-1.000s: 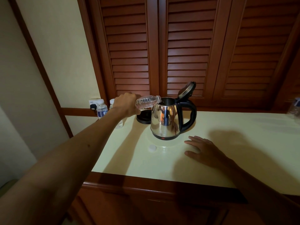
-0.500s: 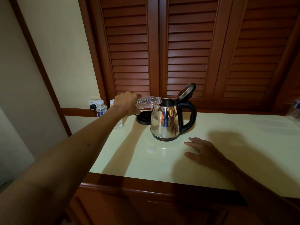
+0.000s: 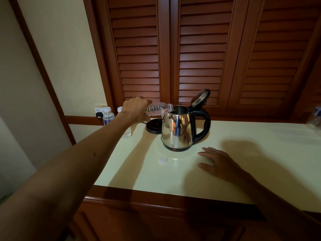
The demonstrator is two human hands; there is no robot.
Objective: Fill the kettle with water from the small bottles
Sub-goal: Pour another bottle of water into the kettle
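A pale cream countertop (image 3: pixel 243 171) with a dark red-brown wooden front edge carries a polished steel kettle (image 3: pixel 177 131) with a black handle, its hinged lid (image 3: pixel 199 98) tipped up and back. The left hand (image 3: pixel 137 108) grips a small clear ribbed plastic bottle (image 3: pixel 159 108), held nearly level with its neck at the kettle's open rim. The right hand (image 3: pixel 220 162) lies flat on the counter near the kettle, fingers straight and slightly spread. A small white round cap (image 3: pixel 163 160) sits on the surface just in front of the kettle, and the black round kettle base (image 3: pixel 153 126) stands behind it to the left. Two more small capped bottles (image 3: pixel 108 115) wait at the back left corner by a white wall socket (image 3: pixel 99 110). Behind the counter rise brown louvred wooden doors (image 3: pixel 199 49), beside a cream wall (image 3: pixel 60 49) with wooden trim.
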